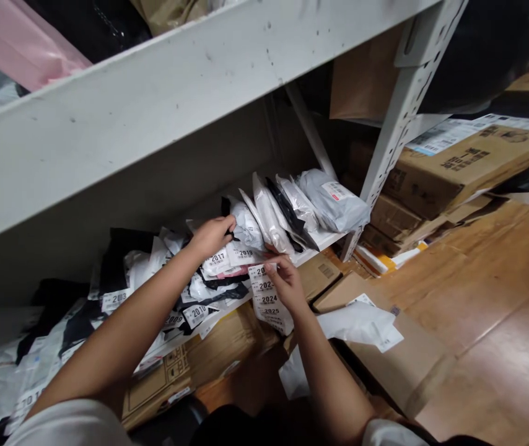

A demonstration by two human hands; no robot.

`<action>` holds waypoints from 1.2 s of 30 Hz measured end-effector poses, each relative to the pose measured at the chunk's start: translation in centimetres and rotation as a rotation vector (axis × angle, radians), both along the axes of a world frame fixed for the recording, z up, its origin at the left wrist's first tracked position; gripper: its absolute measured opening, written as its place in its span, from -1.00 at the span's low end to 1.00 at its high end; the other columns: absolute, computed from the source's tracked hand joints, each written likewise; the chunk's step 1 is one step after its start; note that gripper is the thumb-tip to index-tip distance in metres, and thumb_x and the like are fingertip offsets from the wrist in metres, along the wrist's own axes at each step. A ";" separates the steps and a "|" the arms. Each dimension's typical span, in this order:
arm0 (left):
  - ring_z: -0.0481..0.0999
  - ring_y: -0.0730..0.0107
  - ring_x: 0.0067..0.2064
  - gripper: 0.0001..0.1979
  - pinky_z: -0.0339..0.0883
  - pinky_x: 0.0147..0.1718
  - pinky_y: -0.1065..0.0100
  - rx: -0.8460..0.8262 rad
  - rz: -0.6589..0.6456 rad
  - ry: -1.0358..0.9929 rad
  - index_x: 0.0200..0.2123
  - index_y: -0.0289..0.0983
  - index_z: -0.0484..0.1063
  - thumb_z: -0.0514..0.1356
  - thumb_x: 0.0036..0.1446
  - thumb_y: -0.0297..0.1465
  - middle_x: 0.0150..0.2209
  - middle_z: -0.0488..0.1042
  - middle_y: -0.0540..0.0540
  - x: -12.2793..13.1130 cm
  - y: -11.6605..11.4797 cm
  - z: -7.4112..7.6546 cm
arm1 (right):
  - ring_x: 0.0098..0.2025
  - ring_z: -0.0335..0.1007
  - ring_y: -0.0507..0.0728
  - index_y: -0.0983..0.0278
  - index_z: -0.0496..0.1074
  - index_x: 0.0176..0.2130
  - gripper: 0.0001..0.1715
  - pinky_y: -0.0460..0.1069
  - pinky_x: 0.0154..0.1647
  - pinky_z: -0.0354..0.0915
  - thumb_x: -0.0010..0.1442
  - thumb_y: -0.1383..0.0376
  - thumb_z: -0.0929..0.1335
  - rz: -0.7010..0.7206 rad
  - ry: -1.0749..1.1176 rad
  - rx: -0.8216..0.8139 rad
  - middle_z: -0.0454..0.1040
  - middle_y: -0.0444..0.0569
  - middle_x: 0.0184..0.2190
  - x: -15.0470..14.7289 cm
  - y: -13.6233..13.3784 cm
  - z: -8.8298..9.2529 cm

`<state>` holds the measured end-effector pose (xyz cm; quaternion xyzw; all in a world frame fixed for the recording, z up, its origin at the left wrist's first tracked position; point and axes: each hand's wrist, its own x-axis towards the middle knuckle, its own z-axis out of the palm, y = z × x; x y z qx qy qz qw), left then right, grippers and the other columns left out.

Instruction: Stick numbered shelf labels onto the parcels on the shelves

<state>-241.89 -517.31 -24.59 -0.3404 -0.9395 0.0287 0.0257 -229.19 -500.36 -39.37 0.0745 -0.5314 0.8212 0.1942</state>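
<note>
My right hand (287, 282) pinches a hanging strip of white number labels (269, 300), printed with 2024 and 2025 among others. My left hand (213, 236) is closed at the upper edge of a grey plastic mailing bag (247, 226) standing in the row on the lower shelf. Just below that hand, labels reading 2017 (218, 259) and 2019 (244, 254) are on bags. To the right of it, several white and black mailing bags (269, 214) lean together, ending in a larger grey bag (332, 198) with a white and red label.
A white metal shelf beam (190, 80) crosses above my hands, and a slotted upright (397, 124) stands at the right. Cardboard boxes (469, 161) are stacked beyond it. Below the shelf, a white bag (357, 323) lies on a flat carton (399, 365) on the wooden floor (492, 297).
</note>
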 end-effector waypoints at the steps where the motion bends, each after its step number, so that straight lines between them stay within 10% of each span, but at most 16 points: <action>1: 0.39 0.30 -0.32 -0.85 0.18 -0.33 0.35 -0.009 -0.047 -0.019 -0.28 -0.20 0.28 0.12 0.02 -0.48 -0.34 0.38 -0.02 0.3 0.0 0.1 | 0.06 0.32 0.16 0.20 0.51 -0.31 -0.79 0.06 0.17 0.15 0.23 0.13 0.36 -0.011 0.006 -0.009 0.44 -0.02 -0.04 0.0 0.0 0.1; 8: 0.41 0.13 -0.07 -0.47 0.24 0.00 0.12 -0.140 -0.258 0.106 0.17 -0.19 0.28 0.17 0.11 -0.29 -0.16 0.49 -0.13 2.6 0.2 1.0 | 0.00 0.36 0.17 0.18 0.53 -0.31 -0.83 0.08 0.12 0.19 0.20 0.15 0.39 0.032 -0.024 -0.066 0.46 -0.02 -0.18 0.2 0.5 -0.2; 15: 0.26 0.02 0.06 -0.77 0.01 0.21 -0.19 -0.151 -0.371 0.338 -0.19 -0.11 0.57 0.20 0.11 -0.24 -0.17 0.38 -0.16 3.0 0.4 0.6 | 0.13 0.25 0.19 0.18 0.54 -0.32 -0.85 0.07 0.17 0.14 0.21 0.18 0.38 0.040 0.016 -0.077 0.43 0.02 -0.12 0.3 -0.4 -0.3; 21: 0.07 0.06 0.32 -0.86 0.08 0.26 0.02 -0.249 -0.544 0.041 -0.35 -0.25 0.45 0.11 0.21 -0.38 0.19 0.28 -0.15 2.1 0.1 1.1 | -0.14 0.36 0.13 0.20 0.52 -0.34 -0.84 0.05 0.01 0.24 0.21 0.19 0.39 0.036 0.023 -0.128 0.47 -0.02 -0.28 -0.1 -0.8 -0.9; 32: 0.42 0.29 -0.10 -0.72 0.14 0.12 0.12 -0.174 -0.410 -0.162 -0.06 -0.16 0.39 0.11 0.15 -0.48 -0.18 0.48 -0.07 2.2 -0.1 0.3 | -0.19 0.38 0.13 0.19 0.55 -0.32 -0.80 0.03 -0.10 0.30 0.20 0.13 0.39 -0.012 -0.022 -0.125 0.47 -0.03 -0.29 -0.4 -1.2 -1.6; 36: 0.39 0.31 -0.14 -0.78 0.13 0.03 0.18 -0.094 -0.350 -0.232 -0.26 -0.16 0.46 0.10 0.10 -0.54 -0.28 0.44 -0.01 2.8 0.1 -0.1 | -0.14 0.38 0.13 0.15 0.60 -0.27 -0.85 0.01 -0.09 0.29 0.18 0.19 0.41 -0.151 -0.017 -0.120 0.45 -0.02 -0.24 -0.3 -1.2 -1.6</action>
